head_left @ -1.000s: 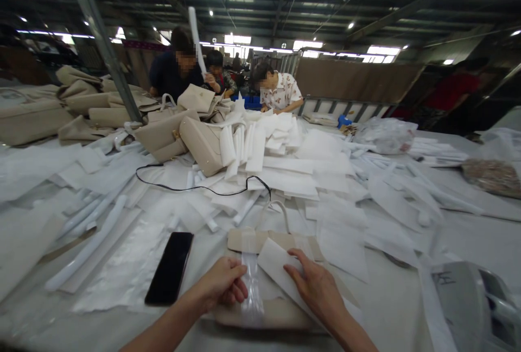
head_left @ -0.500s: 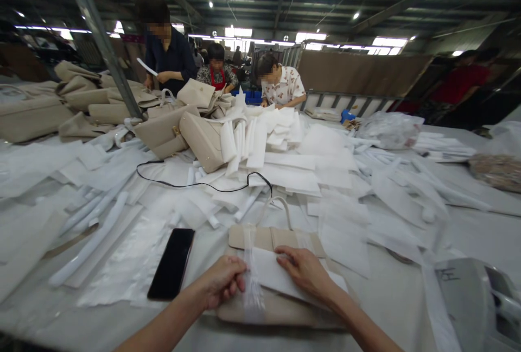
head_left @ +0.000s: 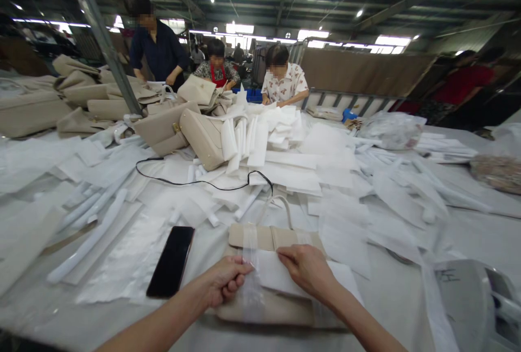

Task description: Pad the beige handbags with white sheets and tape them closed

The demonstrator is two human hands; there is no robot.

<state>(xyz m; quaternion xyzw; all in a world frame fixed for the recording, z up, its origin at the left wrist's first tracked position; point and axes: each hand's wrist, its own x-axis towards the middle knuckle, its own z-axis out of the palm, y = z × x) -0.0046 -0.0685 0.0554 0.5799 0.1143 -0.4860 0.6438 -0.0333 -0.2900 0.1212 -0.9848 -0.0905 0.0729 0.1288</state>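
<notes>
A beige handbag [head_left: 285, 315] lies flat in front of me, its thin handle [head_left: 288, 208] pointing away. Clear plastic strips [head_left: 253, 306] cross its left and right sides. A white foam sheet [head_left: 273, 275] lies across the bag, its left end at the left strip. My left hand [head_left: 226, 282] is closed, thumb and forefinger pinching at that strip beside the sheet's end. My right hand [head_left: 307, 271] is closed on the sheet's upper edge, its fingertips pressed together. The sheet's right part extends beneath my right hand and wrist.
A black phone [head_left: 171, 262] lies left of the bag. White foam pieces [head_left: 293, 178] and a black cord [head_left: 195, 183] spread beyond it. Beige bags [head_left: 201, 137] are piled at back left, near a slanted metal pole [head_left: 101, 37]. A grey tape dispenser [head_left: 464, 303] stands right. Co-workers [head_left: 285, 80] work across the table.
My left fingertips have shifted slightly right onto the plastic strip. My right fingers have closed from a looser spread to a pinch, and the foam sheet has moved a little right.
</notes>
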